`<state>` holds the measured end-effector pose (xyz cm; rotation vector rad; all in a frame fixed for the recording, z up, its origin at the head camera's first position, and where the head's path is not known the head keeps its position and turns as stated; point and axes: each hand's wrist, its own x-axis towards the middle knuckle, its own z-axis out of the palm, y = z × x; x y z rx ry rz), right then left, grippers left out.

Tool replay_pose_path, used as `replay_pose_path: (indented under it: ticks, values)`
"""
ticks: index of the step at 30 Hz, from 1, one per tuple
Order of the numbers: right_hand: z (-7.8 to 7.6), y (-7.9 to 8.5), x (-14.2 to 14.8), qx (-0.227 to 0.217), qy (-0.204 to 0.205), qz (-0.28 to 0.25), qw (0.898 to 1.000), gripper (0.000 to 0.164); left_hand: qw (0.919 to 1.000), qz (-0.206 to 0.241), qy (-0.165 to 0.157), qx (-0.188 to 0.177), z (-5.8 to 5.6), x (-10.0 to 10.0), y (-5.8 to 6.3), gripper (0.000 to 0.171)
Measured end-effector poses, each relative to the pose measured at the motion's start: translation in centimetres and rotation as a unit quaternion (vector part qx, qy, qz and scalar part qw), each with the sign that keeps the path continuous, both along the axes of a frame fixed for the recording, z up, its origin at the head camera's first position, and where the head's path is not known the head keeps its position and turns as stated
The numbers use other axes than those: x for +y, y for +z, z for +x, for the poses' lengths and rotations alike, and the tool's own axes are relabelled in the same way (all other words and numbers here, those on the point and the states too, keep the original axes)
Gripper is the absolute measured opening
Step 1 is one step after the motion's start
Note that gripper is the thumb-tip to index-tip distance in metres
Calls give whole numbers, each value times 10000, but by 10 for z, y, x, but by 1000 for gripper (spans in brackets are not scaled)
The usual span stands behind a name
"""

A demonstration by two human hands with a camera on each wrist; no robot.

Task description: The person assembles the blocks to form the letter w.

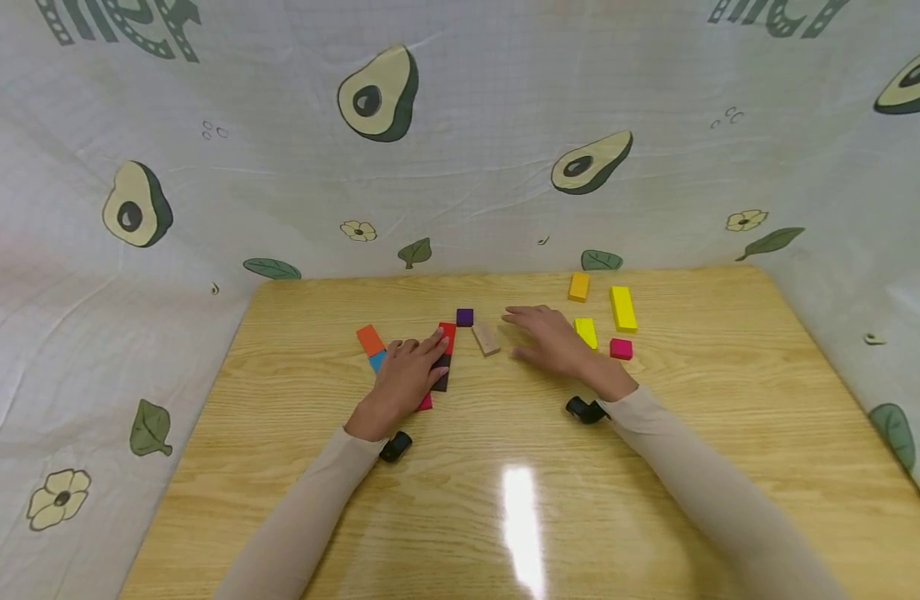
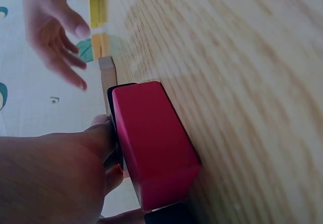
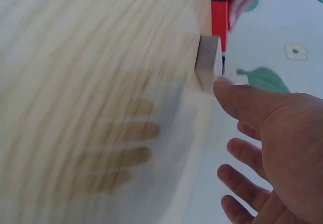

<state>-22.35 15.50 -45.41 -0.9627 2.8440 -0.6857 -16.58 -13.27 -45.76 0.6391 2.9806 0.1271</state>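
Note:
My left hand (image 1: 407, 375) lies over a group of blocks, fingers reaching forward. Its index fingertip touches a red block (image 1: 450, 335), and the thumb is against a black block (image 1: 441, 382) lined up behind it. A pink block (image 2: 156, 143) shows large beside the hand in the left wrist view. Partly under the hand, a blue block (image 1: 377, 362) adjoins an orange-red block (image 1: 370, 340). My right hand (image 1: 553, 342) hovers with loosely spread fingers and holds nothing. Just left of it lies a light brown wooden block (image 3: 207, 65), near the thumb tip in the right wrist view.
A dark purple block (image 1: 465, 317) sits beyond the wooden one. Right of the right hand are two yellow blocks, one short (image 1: 586, 332) and one long (image 1: 622, 308), an amber block (image 1: 579, 287) and a pink-red block (image 1: 621, 349). Avocado-print cloth (image 1: 475, 208) hangs behind the wooden table (image 1: 280, 400).

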Motion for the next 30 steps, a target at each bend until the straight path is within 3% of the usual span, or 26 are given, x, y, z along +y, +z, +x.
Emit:
replay_pose_path:
  ticks: [17,30]
  values:
    - [22,-4,74,106,-851,106,9963,66,10000,91,-28,16,1,-1,0,55]
    - [26,-6,92,292,-861,304,9954,60,9999,85,-59,45,1,-2,-1,55]
